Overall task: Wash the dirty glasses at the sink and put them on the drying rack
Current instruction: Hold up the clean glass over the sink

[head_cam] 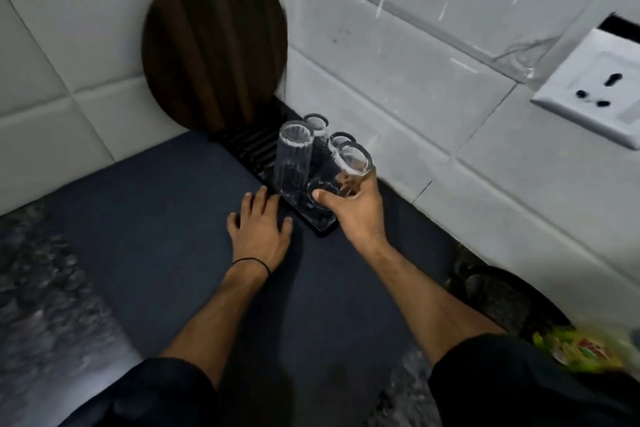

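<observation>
- The right hand (353, 210) has its fingers and thumb curled round a clear drinking glass (350, 163), which is tilted over the near end of the black slatted drying rack (242, 144).
- I cannot tell whether that glass touches the rack.
- The left hand (259, 227) lies flat with fingers spread on the dark blue-grey mat (149, 218), its fingertips just beside the rack's near edge; it holds nothing.
- A thin black band (252, 263) circles the left wrist.
- A tall ribbed clear glass (292, 163) stands upside down on the rack, right next to the held one.
- Behind them, two more clear glasses (317, 125) (340, 140) stand on the rack close to the white tiled wall (398, 55).
- A round dark wooden board with a handle (214, 45) leans in the corner at the far end of the rack.
- The mat covers part of a speckled grey stone worktop (34, 288).
- A white wall socket (595, 87) sits on the tiles to the right.
- A blurred green and yellow packet (581, 352) lies at the lower right.
</observation>
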Demonstrator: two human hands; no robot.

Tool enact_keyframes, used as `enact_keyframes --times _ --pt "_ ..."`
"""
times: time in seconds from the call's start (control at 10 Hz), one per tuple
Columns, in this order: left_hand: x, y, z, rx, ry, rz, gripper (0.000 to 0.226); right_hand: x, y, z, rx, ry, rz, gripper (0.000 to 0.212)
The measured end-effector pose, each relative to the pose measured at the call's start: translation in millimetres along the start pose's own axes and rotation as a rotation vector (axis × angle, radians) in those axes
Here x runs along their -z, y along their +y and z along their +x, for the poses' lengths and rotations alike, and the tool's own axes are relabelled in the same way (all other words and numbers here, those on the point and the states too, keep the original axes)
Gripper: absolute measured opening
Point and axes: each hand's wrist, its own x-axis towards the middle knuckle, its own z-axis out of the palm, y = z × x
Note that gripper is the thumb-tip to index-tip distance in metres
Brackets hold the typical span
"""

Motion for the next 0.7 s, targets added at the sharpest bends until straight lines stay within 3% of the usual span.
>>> enact_keyframes --times 0.4,0.7 --pt "-24 -11 0 -0.042 0.097 0.101 0.062 -28 24 17 0.090 -0.086 -0.209 0.070" --pt "-16 -10 2 -0.014 0.052 0.031 0.058 -22 24 11 0.060 -0.117 -0.311 0.070"
